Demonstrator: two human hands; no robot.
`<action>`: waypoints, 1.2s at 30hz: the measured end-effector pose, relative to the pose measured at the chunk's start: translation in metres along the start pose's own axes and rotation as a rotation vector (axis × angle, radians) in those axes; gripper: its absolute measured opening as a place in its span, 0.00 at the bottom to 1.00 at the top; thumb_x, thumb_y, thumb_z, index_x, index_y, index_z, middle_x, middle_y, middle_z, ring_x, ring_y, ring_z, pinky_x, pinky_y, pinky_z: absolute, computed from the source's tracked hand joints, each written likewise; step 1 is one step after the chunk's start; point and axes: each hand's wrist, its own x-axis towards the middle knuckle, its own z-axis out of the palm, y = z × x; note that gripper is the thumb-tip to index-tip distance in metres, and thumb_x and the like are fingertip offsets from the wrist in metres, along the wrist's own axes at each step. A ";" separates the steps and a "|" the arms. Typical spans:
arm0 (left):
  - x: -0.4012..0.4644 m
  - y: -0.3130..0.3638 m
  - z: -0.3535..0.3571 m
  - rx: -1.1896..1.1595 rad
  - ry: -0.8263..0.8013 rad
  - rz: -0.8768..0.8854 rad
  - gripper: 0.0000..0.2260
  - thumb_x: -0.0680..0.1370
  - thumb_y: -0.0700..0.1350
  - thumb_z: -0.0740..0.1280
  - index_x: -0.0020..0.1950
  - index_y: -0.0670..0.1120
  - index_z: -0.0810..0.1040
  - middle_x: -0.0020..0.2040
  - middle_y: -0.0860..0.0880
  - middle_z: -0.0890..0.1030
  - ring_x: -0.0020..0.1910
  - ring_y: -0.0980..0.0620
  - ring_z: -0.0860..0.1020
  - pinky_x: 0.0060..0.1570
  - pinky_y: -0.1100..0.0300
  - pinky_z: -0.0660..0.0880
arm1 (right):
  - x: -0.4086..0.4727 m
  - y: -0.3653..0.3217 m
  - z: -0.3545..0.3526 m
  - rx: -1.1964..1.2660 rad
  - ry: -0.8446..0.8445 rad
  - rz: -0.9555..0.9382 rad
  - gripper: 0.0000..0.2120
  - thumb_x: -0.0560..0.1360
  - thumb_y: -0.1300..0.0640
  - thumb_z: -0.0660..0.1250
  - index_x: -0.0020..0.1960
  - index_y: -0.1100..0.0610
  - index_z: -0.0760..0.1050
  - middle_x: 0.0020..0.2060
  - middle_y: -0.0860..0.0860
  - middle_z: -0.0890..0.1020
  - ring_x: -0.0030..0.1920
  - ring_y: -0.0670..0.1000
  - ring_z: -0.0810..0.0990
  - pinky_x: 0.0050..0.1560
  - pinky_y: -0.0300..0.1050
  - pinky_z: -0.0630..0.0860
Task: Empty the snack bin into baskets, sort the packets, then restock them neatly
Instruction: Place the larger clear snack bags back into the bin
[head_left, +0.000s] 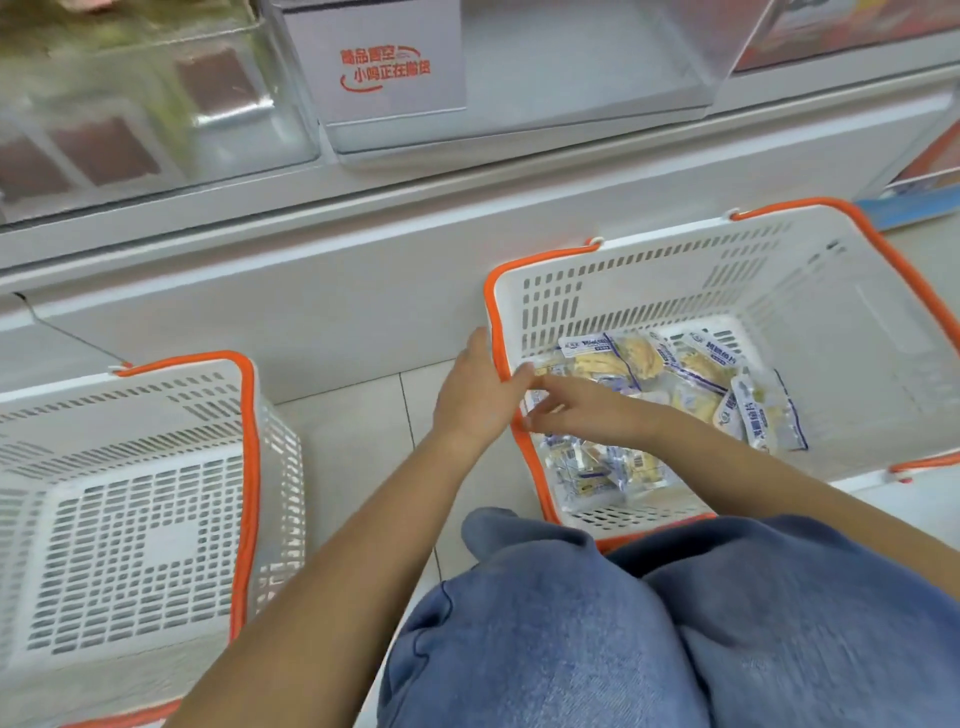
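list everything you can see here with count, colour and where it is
baskets: 2, white with orange rims; one on the left, no packets in it, one on the right on the floor
snack packets: many, clear with blue-white labels, in the right basket
clear bins: several, on the shelf above
sign: 1, white with orange print, in the middle bin
jeans: blue, bottom of view
left hand: on the right basket's rim
right hand: reaching into the right basket over the packets

The left basket runs off the frame at nine o'clock. The right hand and forearm cover several snack packets; its fingertips are blurred. Packet print is too small to read. At twelve o'clock, the clear bins are smeared.
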 end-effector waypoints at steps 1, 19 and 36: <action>0.002 0.008 0.014 0.000 -0.038 0.030 0.27 0.77 0.49 0.66 0.74 0.52 0.59 0.69 0.47 0.69 0.64 0.46 0.74 0.52 0.53 0.76 | -0.005 0.004 -0.003 -0.016 0.026 0.012 0.23 0.77 0.48 0.65 0.70 0.48 0.67 0.54 0.46 0.80 0.56 0.48 0.79 0.53 0.40 0.75; -0.031 -0.095 -0.070 0.833 -0.036 -0.170 0.29 0.77 0.39 0.56 0.78 0.42 0.52 0.78 0.37 0.45 0.77 0.40 0.40 0.74 0.46 0.38 | -0.030 0.057 -0.032 -0.247 0.221 0.260 0.19 0.79 0.48 0.62 0.68 0.53 0.71 0.62 0.54 0.77 0.60 0.53 0.75 0.57 0.43 0.69; 0.051 -0.067 0.111 0.659 -0.544 0.304 0.37 0.74 0.57 0.69 0.77 0.47 0.56 0.76 0.46 0.60 0.77 0.45 0.51 0.73 0.49 0.37 | 0.080 0.133 -0.019 -0.997 0.036 0.145 0.33 0.75 0.51 0.67 0.75 0.53 0.57 0.64 0.55 0.74 0.64 0.55 0.72 0.65 0.48 0.69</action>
